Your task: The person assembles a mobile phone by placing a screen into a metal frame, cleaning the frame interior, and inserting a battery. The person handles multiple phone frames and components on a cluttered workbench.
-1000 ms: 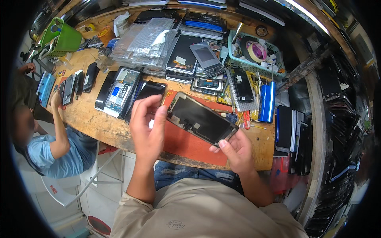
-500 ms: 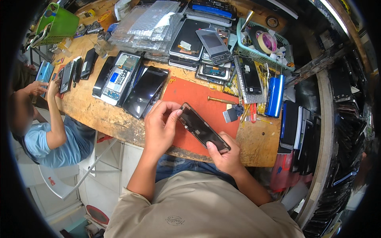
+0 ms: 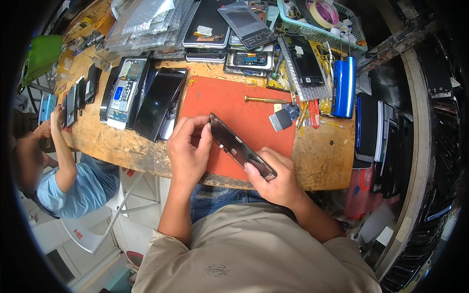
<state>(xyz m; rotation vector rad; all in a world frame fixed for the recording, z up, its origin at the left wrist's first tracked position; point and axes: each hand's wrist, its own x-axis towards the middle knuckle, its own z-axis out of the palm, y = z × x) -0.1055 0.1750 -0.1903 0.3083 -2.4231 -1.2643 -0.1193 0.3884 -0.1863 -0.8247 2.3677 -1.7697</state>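
Above the orange mat [image 3: 215, 97], both hands hold a slim black phone screen [image 3: 240, 149] at a slant. Its inner side shows, with a small flex cable and connector near the left edge. My left hand [image 3: 188, 149] pinches the far left end between thumb and fingers. Around the near right end my right hand [image 3: 277, 177] is closed, thumb on top and fingers beneath. Beyond the screen, a brass screwdriver [image 3: 266, 99] and a small grey square piece [image 3: 281, 120] lie on the mat.
Opened phones and tablets [image 3: 128, 93] stand left of the mat, beside a dark glossy screen [image 3: 161, 102]. A blue cylinder [image 3: 343, 88], tweezers and a basket [image 3: 320, 31] are at the right. Another person [image 3: 78, 180] works at the left end of the wooden bench [image 3: 141, 154].
The phone screen has tipped more edge-on, still in both hands. The whole view has shifted, so the bench items sit higher in the picture.
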